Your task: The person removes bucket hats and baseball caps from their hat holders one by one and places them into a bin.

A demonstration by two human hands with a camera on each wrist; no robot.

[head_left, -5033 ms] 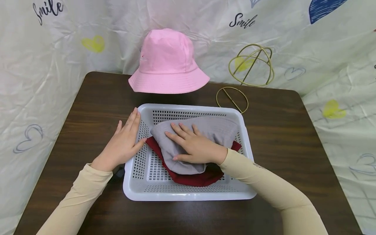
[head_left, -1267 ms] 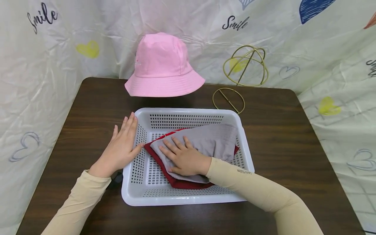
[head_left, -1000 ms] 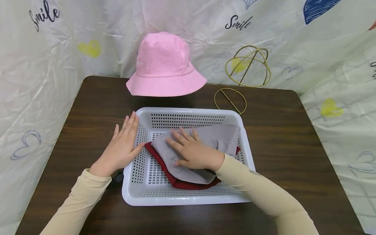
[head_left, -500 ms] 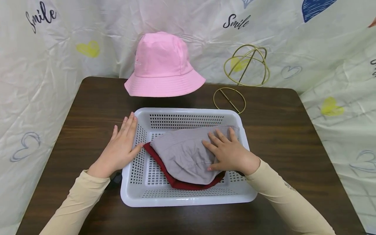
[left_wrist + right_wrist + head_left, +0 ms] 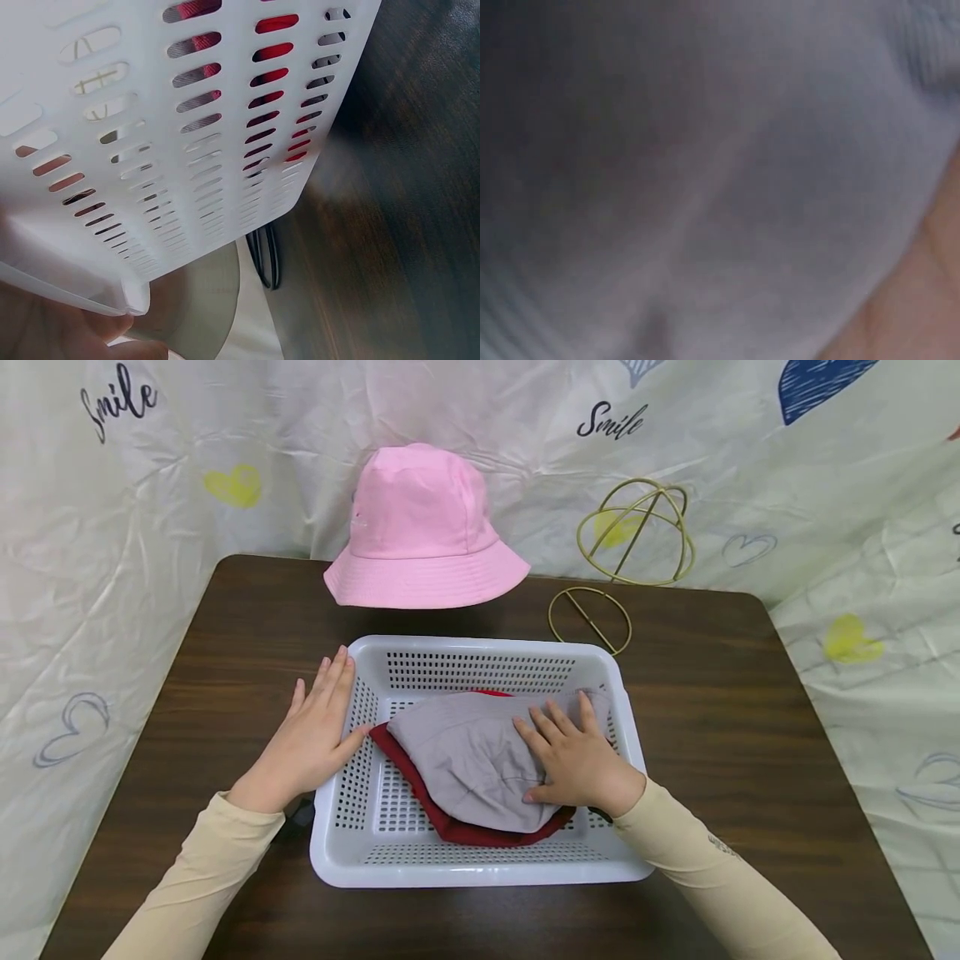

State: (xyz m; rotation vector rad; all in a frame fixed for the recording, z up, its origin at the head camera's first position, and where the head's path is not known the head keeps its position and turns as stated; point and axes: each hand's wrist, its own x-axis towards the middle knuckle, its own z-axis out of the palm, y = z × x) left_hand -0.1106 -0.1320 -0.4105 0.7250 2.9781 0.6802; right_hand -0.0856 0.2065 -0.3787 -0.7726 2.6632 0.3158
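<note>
A white plastic basket (image 5: 480, 870) with slotted walls stands on the table. My left hand (image 5: 303, 739) lies straight-fingered along its left rim, thumb over the edge; the left wrist view shows the basket wall (image 5: 217, 150) close up. Inside lies a flattened grey bucket hat (image 5: 465, 752) with rows of brim stitching, on top of a dark red hat (image 5: 480, 835) whose edges stick out at left, front and back. My right hand (image 5: 581, 764) rests with spread fingers on the right part of the grey hat. Blurred grey cloth (image 5: 802, 187) fills most of the right wrist view.
Behind the basket a pink bucket hat (image 5: 427, 527) sits raised at the table's back edge. To its right stands a gold wire hat stand (image 5: 637, 531) with a round base (image 5: 591, 618). A printed white cloth (image 5: 172, 443) hangs behind the dark wooden table (image 5: 735, 718).
My right hand has slid from the left and middle of the grey hat to its right part, and the hat looks flatter. My left hand has stayed at the basket's rim.
</note>
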